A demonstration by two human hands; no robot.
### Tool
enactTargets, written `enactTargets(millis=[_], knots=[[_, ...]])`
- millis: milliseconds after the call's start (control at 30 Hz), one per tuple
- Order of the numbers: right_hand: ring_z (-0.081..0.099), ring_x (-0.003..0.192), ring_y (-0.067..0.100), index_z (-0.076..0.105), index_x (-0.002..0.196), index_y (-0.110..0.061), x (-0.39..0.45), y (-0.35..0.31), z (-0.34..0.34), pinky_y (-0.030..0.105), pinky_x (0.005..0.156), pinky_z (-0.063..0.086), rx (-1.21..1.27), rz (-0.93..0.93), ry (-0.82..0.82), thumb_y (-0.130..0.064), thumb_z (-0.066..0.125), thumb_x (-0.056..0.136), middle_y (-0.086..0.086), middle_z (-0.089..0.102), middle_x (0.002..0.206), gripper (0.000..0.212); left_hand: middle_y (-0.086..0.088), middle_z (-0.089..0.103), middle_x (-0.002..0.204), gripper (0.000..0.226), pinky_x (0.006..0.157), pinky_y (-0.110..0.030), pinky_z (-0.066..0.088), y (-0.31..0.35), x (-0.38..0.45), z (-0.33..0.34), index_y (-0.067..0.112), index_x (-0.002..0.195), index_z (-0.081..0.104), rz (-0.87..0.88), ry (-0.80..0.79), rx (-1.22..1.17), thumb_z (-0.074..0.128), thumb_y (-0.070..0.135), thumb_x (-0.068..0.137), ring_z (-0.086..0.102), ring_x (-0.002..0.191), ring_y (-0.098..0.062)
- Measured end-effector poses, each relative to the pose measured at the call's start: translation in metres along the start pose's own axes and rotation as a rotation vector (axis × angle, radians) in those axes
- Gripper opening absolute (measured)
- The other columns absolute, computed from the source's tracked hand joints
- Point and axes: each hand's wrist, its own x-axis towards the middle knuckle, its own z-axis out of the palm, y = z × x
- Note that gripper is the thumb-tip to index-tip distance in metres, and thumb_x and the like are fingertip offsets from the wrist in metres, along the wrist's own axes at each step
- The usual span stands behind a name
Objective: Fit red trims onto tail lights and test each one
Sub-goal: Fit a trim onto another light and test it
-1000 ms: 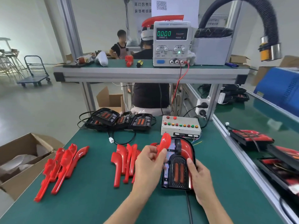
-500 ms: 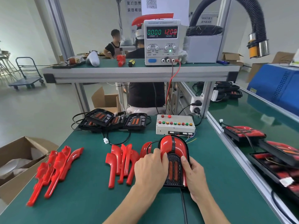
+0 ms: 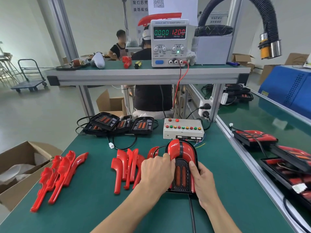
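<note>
A black tail light (image 3: 181, 175) with two orange lenses lies on the green bench (image 3: 94, 190) in front of me, its cable running toward me. Red trims (image 3: 185, 151) cover its top, left and right. My left hand (image 3: 157, 172) presses the left red trim down, fingers curled over its edge. My right hand (image 3: 202, 180) grips the tail light's right side, thumb on the black face. Loose red trims lie in a middle pile (image 3: 127, 167) and a left pile (image 3: 58, 175).
A button test box (image 3: 183, 129) sits behind the tail light. Bare black tail lights (image 3: 121, 124) with cables lie at back left. A power supply (image 3: 170, 42) stands on the shelf. Finished tail lights (image 3: 255, 137) lie on the right conveyor. A cardboard box (image 3: 18, 167) stands at left.
My left hand brought a red trim down from above onto the tail light's left side and now presses it there. The supply's voltage display now shows 12.00.
</note>
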Motion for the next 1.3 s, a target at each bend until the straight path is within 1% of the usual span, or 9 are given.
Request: enactTargets(millis=[300,500,600,733,900,967,1100,1200,1300], knots=[[0.077,0.090,0.027,0.077,0.098,-0.025,-0.001,-0.003,0.000,0.030,0.070,0.061,0.005,0.004,-0.011,-0.047,0.063,0.092,0.011,0.078,0.098,0.026,0.000,0.065,0.071,0.042,0.064,-0.035,0.054,-0.008,-0.007,0.002,0.019,0.074,0.050,-0.087,-0.052,-0.242,0.045,0.052,0.099,0.065,0.071,-0.027],[0.077,0.093,0.031,0.077,0.103,-0.024,-0.002,-0.004,0.002,0.035,0.071,0.063,0.041,0.011,-0.005,-0.045,0.064,0.093,0.013,0.078,0.102,0.027,0.006,0.052,0.057,0.046,0.059,-0.032,0.049,-0.015,-0.003,0.005,0.021,0.063,0.044,-0.190,-0.054,-0.485,0.065,0.052,0.088,0.058,0.063,-0.019],[0.077,0.094,0.031,0.077,0.105,-0.023,-0.002,-0.004,0.002,0.035,0.071,0.063,0.059,0.012,0.001,-0.044,0.065,0.092,0.014,0.078,0.103,0.027,0.007,0.058,0.082,0.040,0.062,-0.027,0.042,-0.021,-0.001,0.012,0.027,0.089,0.052,-0.363,-0.102,-0.739,0.078,0.055,0.076,0.056,0.075,-0.010],[0.077,0.093,0.034,0.076,0.107,-0.022,-0.002,-0.004,0.000,0.037,0.071,0.063,0.063,0.019,-0.016,-0.046,0.067,0.091,0.015,0.078,0.103,0.031,0.016,0.061,0.112,0.057,0.093,-0.025,0.048,-0.034,0.003,0.018,0.027,0.124,0.055,-0.336,-0.332,-0.966,0.077,0.056,0.080,0.058,0.106,0.001],[0.077,0.095,0.032,0.077,0.110,-0.023,-0.001,-0.002,-0.002,0.039,0.074,0.063,0.016,-0.012,-0.018,-0.058,0.072,0.085,0.012,0.078,0.104,0.044,-0.004,0.073,0.121,0.040,0.104,-0.039,0.048,-0.032,-0.001,0.022,0.018,0.127,0.056,-0.356,-0.531,-1.400,0.072,0.034,0.094,0.068,0.115,-0.017],[0.076,0.098,0.028,0.076,0.112,-0.026,-0.001,-0.001,-0.001,0.039,0.079,0.063,-0.032,-0.030,-0.002,-0.060,0.073,0.082,0.008,0.078,0.106,0.045,-0.007,0.075,0.117,0.040,0.096,-0.039,0.051,-0.033,-0.001,0.023,0.014,0.126,0.055,-0.354,-0.518,-1.455,0.072,0.029,0.094,0.070,0.111,-0.020],[0.063,0.114,-0.007,0.060,0.133,-0.029,-0.006,-0.001,0.005,0.013,0.094,0.050,-0.164,-0.118,0.105,-0.052,0.073,0.081,-0.019,0.066,0.124,0.058,-0.008,0.075,0.115,0.041,0.105,-0.054,0.046,-0.034,0.007,0.021,0.009,0.127,0.056,-0.465,-0.380,-1.605,0.072,0.023,0.092,0.069,0.113,-0.027],[0.058,0.106,0.002,0.055,0.128,-0.023,-0.015,-0.003,0.008,0.014,0.089,0.043,-0.368,-0.347,0.337,-0.053,0.073,0.085,-0.013,0.056,0.114,0.055,-0.015,0.074,0.116,0.046,0.098,-0.053,0.054,-0.031,0.016,0.016,0.001,0.128,0.054,-0.552,-0.233,-1.834,0.070,0.020,0.089,0.070,0.110,-0.032],[0.059,0.077,0.007,0.056,0.106,-0.028,-0.024,-0.008,0.011,0.016,0.072,0.045,-0.358,-0.312,0.298,-0.064,0.075,0.074,-0.004,0.062,0.085,0.052,-0.019,0.073,0.118,0.052,0.090,-0.049,0.059,-0.025,0.021,0.013,-0.001,0.128,0.054,-0.567,-0.127,-1.954,0.071,0.023,0.084,0.070,0.108,-0.033]])
